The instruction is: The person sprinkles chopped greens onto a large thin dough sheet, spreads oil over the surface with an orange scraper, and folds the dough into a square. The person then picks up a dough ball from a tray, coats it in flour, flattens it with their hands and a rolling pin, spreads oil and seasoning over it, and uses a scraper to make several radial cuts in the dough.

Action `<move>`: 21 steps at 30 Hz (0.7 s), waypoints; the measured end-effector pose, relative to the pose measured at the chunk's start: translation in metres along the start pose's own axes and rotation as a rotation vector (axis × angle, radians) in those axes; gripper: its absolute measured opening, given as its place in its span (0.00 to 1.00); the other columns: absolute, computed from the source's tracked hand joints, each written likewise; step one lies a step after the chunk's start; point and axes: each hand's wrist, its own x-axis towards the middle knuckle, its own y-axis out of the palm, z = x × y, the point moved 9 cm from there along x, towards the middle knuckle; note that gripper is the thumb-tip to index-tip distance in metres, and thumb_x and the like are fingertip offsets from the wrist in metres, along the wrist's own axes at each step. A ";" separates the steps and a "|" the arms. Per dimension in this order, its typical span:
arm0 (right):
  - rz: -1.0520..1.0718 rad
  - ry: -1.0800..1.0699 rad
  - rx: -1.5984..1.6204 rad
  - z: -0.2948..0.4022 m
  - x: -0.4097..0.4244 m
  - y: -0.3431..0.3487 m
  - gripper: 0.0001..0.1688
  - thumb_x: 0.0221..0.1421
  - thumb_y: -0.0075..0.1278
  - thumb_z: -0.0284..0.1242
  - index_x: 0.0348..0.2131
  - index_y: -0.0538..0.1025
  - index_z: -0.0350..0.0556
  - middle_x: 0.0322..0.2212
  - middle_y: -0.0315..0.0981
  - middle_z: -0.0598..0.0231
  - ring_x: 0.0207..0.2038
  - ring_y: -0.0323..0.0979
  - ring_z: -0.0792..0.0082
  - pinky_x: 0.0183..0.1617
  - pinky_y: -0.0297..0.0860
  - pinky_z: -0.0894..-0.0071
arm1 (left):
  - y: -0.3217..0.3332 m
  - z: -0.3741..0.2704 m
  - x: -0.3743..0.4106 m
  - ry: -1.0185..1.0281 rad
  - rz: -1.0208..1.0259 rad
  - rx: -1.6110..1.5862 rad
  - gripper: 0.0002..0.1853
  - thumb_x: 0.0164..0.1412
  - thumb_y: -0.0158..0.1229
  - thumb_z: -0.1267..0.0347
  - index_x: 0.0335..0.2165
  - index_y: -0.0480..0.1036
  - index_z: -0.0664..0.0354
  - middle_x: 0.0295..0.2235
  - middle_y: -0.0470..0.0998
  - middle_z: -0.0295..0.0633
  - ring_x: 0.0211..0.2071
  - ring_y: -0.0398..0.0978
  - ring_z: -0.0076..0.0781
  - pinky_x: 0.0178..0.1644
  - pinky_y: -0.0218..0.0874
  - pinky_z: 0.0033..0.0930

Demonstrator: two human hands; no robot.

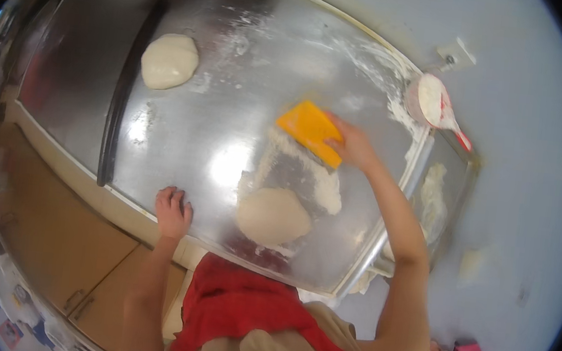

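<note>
My right hand [350,142] grips a yellow plastic dough scraper [310,130] over the metal worktop [203,131]. Just below the scraper, a band of flour [328,191] bends around a mostly bare patch of metal. A rounded piece of dough [274,217] lies close to the front edge, on the near side of that flour. To its left, my left hand [173,211] rests on the worktop's front edge, fingers slightly spread, holding nothing. Farther off at the upper left sits a second round piece of dough [169,62].
A long dark bar [127,103] lies across the worktop's left part. At the right corner stands a flour container with a red-handled scoop [432,101]. Beyond the right edge is a tray [451,193] with pale material. A wall socket [455,56] is behind; brown cabinet doors [60,224] are below left.
</note>
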 end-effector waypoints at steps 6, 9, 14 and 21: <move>-0.575 0.224 -0.064 -0.101 0.059 -0.124 0.37 0.49 0.56 0.31 0.59 0.63 0.52 0.40 0.77 0.54 0.43 0.76 0.58 0.46 0.70 0.61 | -0.002 -0.003 0.004 -0.013 0.001 -0.059 0.23 0.45 0.60 0.69 0.42 0.67 0.59 0.47 0.64 0.49 0.49 0.62 0.56 0.56 0.53 0.58; -0.544 0.337 0.015 -0.119 0.114 -0.132 0.38 0.49 0.56 0.31 0.59 0.63 0.52 0.46 0.74 0.54 0.48 0.72 0.56 0.53 0.67 0.62 | -0.009 -0.001 0.004 -0.018 -0.019 -0.048 0.23 0.44 0.61 0.68 0.42 0.67 0.59 0.47 0.64 0.50 0.49 0.62 0.56 0.56 0.53 0.58; -0.327 0.053 -0.091 -0.054 0.243 -0.071 0.39 0.48 0.57 0.34 0.59 0.63 0.56 0.49 0.72 0.54 0.52 0.69 0.55 0.55 0.65 0.61 | -0.004 -0.002 0.012 -0.012 0.010 -0.069 0.24 0.44 0.61 0.68 0.43 0.67 0.59 0.47 0.64 0.49 0.49 0.62 0.55 0.57 0.52 0.58; 0.219 -0.337 -0.209 0.129 0.210 0.020 0.39 0.51 0.54 0.33 0.61 0.60 0.61 0.52 0.69 0.60 0.51 0.68 0.53 0.55 0.65 0.60 | -0.005 0.003 0.004 -0.049 0.029 -0.065 0.24 0.46 0.61 0.68 0.44 0.67 0.58 0.47 0.65 0.48 0.49 0.64 0.54 0.57 0.52 0.60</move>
